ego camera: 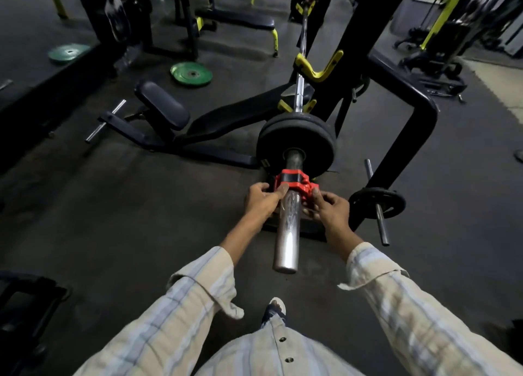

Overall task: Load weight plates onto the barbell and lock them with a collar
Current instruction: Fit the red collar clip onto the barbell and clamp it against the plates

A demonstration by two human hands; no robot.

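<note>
There is only one view, from the camera on my head, wide-angle, looking forward and steeply down along my own chest and sleeves. It faces straight down the length of the barbell [288,228], whose near end points back at me, close below. My left hand [261,201] and right hand [328,210] sit at arm's length near the middle of the frame. Edges bend with the lens; the gym floor [141,220] fills most of the surroundings.

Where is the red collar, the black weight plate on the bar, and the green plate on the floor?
red collar [291,177], head view, on its top band around the sleeve.
black weight plate [317,141], head view, on its outer face.
green plate [191,73], head view, on its flat top.
</note>
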